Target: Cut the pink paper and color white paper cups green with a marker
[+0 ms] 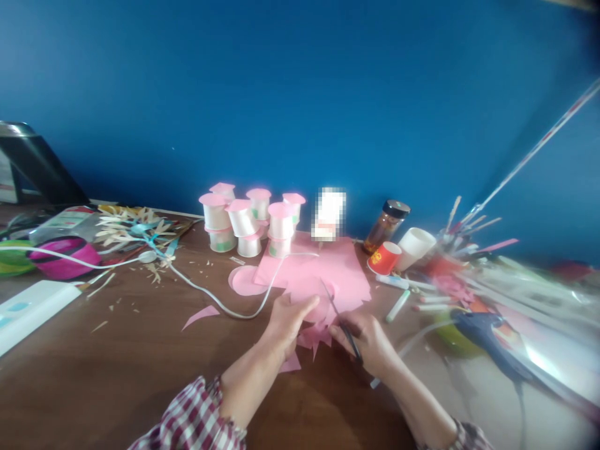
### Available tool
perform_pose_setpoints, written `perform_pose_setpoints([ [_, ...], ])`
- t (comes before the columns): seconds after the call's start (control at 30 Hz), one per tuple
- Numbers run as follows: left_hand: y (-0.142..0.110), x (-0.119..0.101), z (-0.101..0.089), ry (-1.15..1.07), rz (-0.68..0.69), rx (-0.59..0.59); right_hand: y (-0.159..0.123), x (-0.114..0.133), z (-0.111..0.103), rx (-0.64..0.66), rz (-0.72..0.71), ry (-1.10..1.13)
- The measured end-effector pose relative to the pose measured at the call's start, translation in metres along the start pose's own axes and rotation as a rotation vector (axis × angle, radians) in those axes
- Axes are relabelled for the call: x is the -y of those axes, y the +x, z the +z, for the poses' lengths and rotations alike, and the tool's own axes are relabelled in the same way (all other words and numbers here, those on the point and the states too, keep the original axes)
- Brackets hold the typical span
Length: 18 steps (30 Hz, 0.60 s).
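My left hand point(285, 324) is closed on a piece of pink paper point(304, 291), its thumb lying along the top. My right hand point(369, 342) grips dark-handled scissors point(347, 332), whose blades point away from me beside the held paper. Beyond both hands lie larger pink sheets point(344, 262). Pink offcuts point(316, 337) are bunched between the hands, partly hidden. Left of the sheets lie rounded pink paper pieces point(247, 281). Several white paper cups point(217, 219) with pink paper on top stand stacked in pairs near the wall.
A white cable point(225, 307) loops across the brown table point(154, 387). At left are a white power strip point(35, 309) and a magenta tape roll point(65, 257). At right are a dark-lidded jar point(387, 225), a red cup point(384, 258), a white cup point(415, 245) and a blue glue gun point(482, 331).
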State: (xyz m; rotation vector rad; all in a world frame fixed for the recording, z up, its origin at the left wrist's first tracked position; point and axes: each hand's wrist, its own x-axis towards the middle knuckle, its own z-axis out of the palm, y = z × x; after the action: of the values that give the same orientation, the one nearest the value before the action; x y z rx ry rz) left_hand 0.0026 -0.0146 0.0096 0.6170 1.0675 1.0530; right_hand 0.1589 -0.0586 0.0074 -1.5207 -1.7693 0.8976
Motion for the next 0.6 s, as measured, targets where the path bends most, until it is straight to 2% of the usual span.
perform_pose_setpoints([
  [0.3,0.0009,0.0019,-0.0016,0.023,-0.003,0.019,-0.0005,-0.0005,-0.0009,0.021,0.003,-0.014],
  [0.6,0.0009,-0.0004,-0.0002,0.046,-0.03,-0.019,0.0003,-0.0015,-0.0004,0.007,0.0,-0.052],
])
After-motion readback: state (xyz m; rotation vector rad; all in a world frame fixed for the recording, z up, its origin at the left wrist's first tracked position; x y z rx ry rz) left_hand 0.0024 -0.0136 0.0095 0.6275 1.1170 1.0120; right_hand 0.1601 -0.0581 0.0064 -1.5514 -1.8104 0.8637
